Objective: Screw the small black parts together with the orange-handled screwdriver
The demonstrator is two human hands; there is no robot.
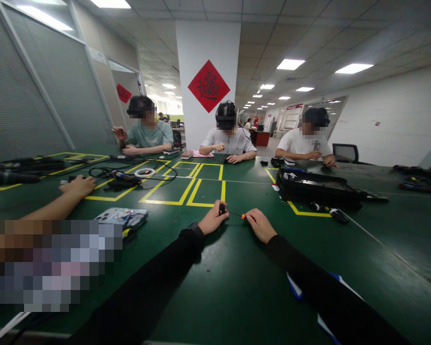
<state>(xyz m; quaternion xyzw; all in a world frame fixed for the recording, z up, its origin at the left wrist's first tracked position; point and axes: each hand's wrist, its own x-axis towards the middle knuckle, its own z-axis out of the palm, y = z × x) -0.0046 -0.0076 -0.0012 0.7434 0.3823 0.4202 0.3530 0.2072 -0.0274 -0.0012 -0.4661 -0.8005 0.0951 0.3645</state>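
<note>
My left hand is closed around a small black object whose kind I cannot make out. From the right, my right hand grips a screwdriver with an orange part showing at the fingertips. Its thin dark shaft points left and reaches toward the black object; whether the tip touches it is too small to tell. Both hands are just above the green table, close together. Most of the handle is hidden inside my right hand. A black watch sits on my left wrist.
The green table carries yellow tape outlines. A long black tray stands at the right, with cables nearby. At left lie a clear plastic bag, a white cable coil and a co-worker's arm. Other people sit across the table.
</note>
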